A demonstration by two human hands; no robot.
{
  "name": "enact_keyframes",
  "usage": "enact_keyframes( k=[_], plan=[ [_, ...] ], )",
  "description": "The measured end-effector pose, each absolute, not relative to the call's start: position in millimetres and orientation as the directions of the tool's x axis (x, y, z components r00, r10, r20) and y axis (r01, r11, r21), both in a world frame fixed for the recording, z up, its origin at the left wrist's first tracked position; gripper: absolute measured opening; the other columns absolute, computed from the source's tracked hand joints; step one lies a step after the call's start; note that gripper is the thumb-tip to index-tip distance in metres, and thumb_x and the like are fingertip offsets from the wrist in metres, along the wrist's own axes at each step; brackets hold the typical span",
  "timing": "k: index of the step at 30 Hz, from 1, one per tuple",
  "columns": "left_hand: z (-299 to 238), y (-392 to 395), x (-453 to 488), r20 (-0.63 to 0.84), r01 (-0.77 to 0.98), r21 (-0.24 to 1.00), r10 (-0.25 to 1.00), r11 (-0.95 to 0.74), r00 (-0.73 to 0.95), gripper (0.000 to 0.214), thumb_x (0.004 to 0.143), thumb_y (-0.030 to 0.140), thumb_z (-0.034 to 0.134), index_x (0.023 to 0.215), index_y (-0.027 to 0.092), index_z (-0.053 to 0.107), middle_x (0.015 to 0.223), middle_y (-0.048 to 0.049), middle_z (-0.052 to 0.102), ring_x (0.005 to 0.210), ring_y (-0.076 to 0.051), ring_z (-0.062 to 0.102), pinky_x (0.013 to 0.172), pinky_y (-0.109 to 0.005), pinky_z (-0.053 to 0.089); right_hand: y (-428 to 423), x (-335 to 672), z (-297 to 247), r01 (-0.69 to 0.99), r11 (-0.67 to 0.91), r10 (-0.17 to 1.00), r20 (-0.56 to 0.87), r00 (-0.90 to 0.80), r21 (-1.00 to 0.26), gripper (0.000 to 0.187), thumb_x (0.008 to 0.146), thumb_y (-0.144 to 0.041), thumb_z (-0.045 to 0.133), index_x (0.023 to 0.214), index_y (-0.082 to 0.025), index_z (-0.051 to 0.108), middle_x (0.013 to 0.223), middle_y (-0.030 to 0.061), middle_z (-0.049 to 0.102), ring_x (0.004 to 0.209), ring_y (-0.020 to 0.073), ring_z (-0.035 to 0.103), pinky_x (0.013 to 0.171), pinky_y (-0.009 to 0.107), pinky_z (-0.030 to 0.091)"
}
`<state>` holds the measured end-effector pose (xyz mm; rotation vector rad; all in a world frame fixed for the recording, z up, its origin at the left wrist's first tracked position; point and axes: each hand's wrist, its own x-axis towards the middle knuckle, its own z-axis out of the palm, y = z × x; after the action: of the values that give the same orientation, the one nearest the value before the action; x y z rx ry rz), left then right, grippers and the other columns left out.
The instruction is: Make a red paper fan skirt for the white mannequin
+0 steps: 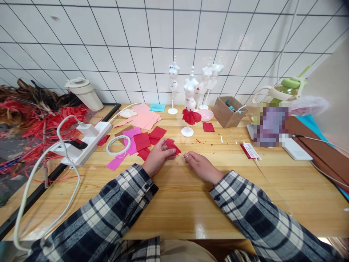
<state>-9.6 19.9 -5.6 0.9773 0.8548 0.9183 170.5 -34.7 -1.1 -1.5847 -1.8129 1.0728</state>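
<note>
My left hand point(160, 155) pinches a folded piece of red crepe paper point(173, 146) just above the table. To its right, my right hand point(200, 165) has thumb and forefinger closed on a thin, dark, needle-like thing point(181, 154) whose tip reaches the paper's edge; its exact kind is too small to tell. Beyond both hands stands a small white dress-form mannequin point(190, 89) wearing a pleated red skirt point(191, 116). More red paper squares point(142, 141) lie left of my left hand, partly over magenta paper point(131, 137).
A tape roll point(118, 145), pink sheets point(145, 115) and a power strip point(86, 145) are on the left. Other mannequins point(173, 78), a pink dish point(206, 115) and a cardboard box point(229, 112) stand at the back. A red-and-white packet point(250, 151) with a cord lies right.
</note>
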Motion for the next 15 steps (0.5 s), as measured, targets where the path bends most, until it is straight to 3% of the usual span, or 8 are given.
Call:
enact_keyframes(
  k=[15],
  plan=[
    [-1.9, 16.7, -8.7, -0.151, -0.125, 0.966, 0.883, 0.228, 0.445, 0.049, 0.064, 0.024, 0.078, 0.106, 0.017, 0.053, 0.079, 0.0013, 0.062, 0.067, -0.011, 0.059, 0.063, -0.025, 0.049, -33.9, 170.4, -3.3, 0.583, 0.059, 0.964, -0.106, -0.244, -0.81, 0.034, 0.096, -0.045, 0.034, 0.075, -0.021, 0.046, 0.067, -0.002, 0.048, 0.066, 0.0141, 0.045, 0.062, 0.026, 0.033]
  ],
)
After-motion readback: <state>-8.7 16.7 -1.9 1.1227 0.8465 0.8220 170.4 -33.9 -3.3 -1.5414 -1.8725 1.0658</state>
